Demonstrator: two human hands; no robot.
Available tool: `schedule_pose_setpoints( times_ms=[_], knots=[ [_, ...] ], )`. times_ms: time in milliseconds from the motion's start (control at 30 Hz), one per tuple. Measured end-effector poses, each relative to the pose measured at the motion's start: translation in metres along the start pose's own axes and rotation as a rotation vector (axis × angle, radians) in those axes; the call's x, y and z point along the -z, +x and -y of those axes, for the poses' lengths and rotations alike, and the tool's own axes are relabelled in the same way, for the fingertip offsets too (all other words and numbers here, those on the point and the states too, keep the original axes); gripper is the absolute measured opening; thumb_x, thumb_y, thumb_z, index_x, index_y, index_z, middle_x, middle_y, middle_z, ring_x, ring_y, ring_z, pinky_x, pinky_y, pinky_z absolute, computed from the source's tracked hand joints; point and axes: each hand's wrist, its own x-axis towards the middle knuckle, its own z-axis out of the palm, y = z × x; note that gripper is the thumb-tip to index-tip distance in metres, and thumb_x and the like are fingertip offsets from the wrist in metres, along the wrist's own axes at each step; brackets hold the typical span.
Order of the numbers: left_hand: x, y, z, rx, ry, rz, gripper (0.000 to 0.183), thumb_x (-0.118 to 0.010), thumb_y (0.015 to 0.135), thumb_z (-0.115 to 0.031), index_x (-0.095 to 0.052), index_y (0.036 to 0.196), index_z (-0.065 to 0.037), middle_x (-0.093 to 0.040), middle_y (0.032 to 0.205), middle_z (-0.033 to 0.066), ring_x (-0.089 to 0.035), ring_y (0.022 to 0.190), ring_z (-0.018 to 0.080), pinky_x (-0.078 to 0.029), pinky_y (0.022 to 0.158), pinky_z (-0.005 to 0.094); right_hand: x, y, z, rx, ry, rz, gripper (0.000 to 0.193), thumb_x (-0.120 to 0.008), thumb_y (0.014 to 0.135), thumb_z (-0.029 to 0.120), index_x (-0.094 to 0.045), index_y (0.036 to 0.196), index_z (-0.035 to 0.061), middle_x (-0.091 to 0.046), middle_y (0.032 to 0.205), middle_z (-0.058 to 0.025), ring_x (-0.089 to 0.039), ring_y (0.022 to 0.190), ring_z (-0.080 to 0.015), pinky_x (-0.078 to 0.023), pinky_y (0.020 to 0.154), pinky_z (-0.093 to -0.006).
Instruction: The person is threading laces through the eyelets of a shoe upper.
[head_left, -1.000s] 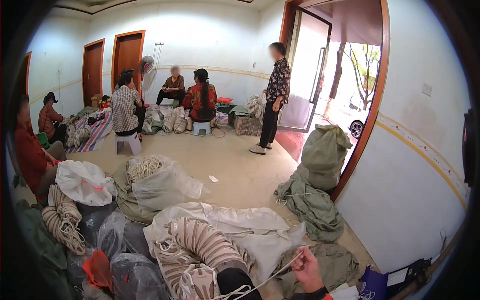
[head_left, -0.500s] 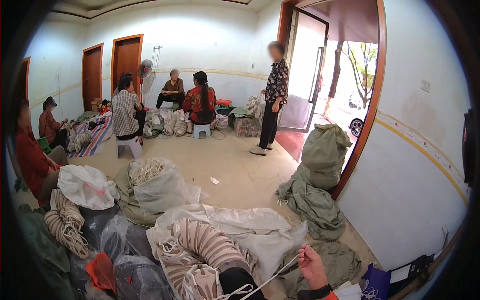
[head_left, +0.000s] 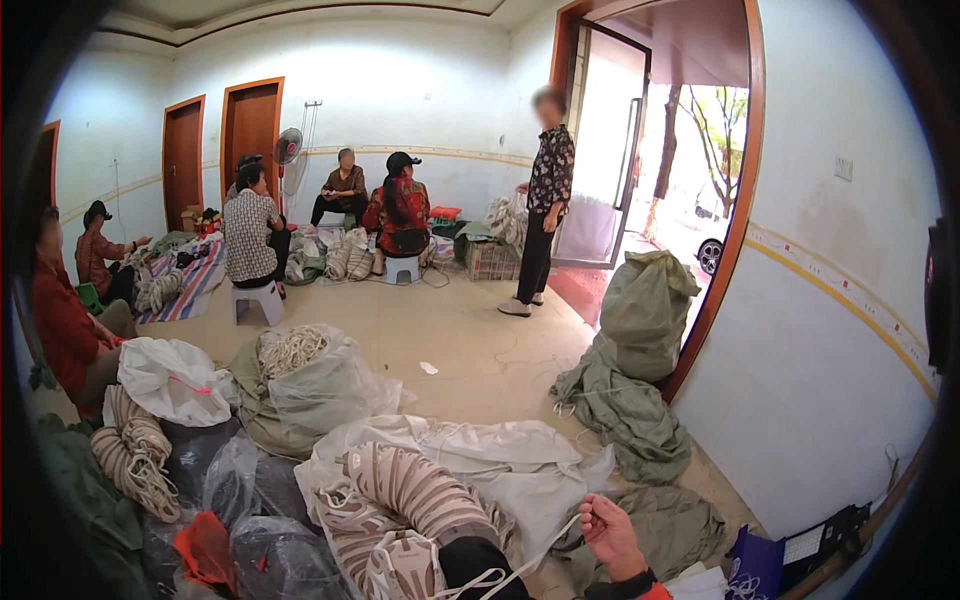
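My right hand (head_left: 612,538) is raised at the lower right, its fingers pinched on the end of a white shoelace (head_left: 550,548). The lace runs down and left from my fingertips to the lower edge, by the shoe uppers. Beside it lies a long nested row of beige and white shoe uppers (head_left: 425,490), with another laced upper (head_left: 405,568) nearest to me. A black rounded shape (head_left: 482,565), perhaps my knee, sits between these uppers and the lace. My left hand does not show.
White sheeting (head_left: 480,440) lies under the uppers. Clear plastic bags (head_left: 275,555) and a bundle of uppers (head_left: 135,445) crowd the left. Green sacks (head_left: 645,315) stand by the open door. Several people sit around the room; one person (head_left: 545,205) stands near the doorway.
My right hand has shifted slightly left and down, still pinching the lace. At the far left, a seated person's arm has stretched further out.
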Motion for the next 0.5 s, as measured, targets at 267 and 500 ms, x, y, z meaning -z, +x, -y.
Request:
schedule_pose_setpoints(
  times_ms=[267, 500],
  knots=[
    [-0.012, -0.007, 0.010, 0.003, 0.093, -0.011, 0.035, -0.038, 0.094, -0.031, -0.058, 0.096, -0.003, -0.058, 0.076, 0.0224, -0.054, 0.070, 0.0419, -0.041, 0.060, 0.0467, 0.010, 0.001, -0.010, -0.032, -0.084, 0.023, 0.023, -0.052, 0.090, 0.015, -0.052, 0.104, -0.0029, -0.058, 0.084, -0.0098, -0.055, 0.068, -0.0167, -0.047, 0.060, -0.0267],
    [-0.006, -0.009, 0.005, 0.001, 0.069, 0.015, 0.034, -0.039, 0.094, -0.030, -0.058, 0.098, -0.002, -0.058, 0.077, 0.0230, -0.053, 0.069, 0.0409, -0.041, 0.059, 0.0467, 0.009, -0.009, -0.007, -0.024, -0.081, 0.025, 0.022, -0.050, 0.092, 0.016, -0.052, 0.104, -0.0026, -0.058, 0.084, -0.0090, -0.056, 0.068, -0.0159, -0.049, 0.059, -0.0256]
  ],
)
